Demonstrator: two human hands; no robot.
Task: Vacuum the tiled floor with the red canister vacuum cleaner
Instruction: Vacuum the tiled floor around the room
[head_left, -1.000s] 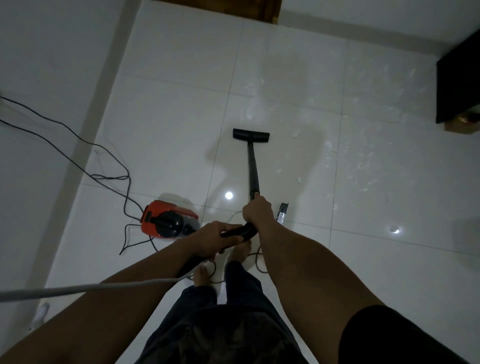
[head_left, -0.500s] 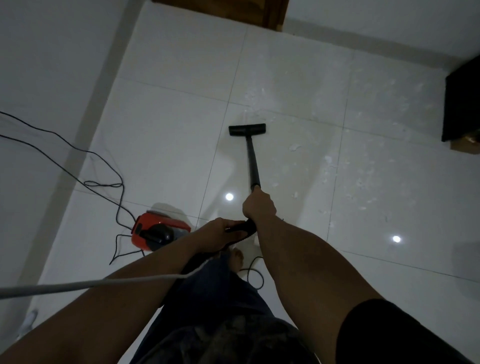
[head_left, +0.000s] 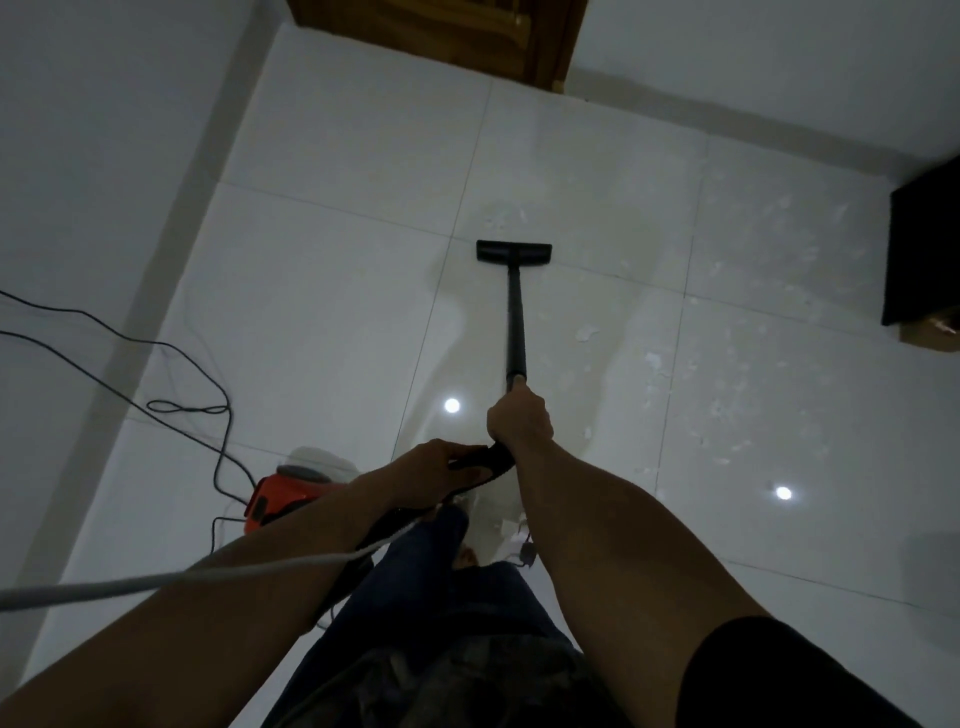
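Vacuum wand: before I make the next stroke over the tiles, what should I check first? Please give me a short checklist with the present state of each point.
1. Right hand grips the wand near its top: ok.
2. Left hand holds the curved handle: ok.
3. Floor head rests on the tiled floor: ok.
4. Black cord lies to the left, apart from the floor head: ok.
5. Floor to the right of the wand is clean: not ok, white scraps lie there.
6. Red canister is free to follow: cannot tell, the left forearm hides part of it.
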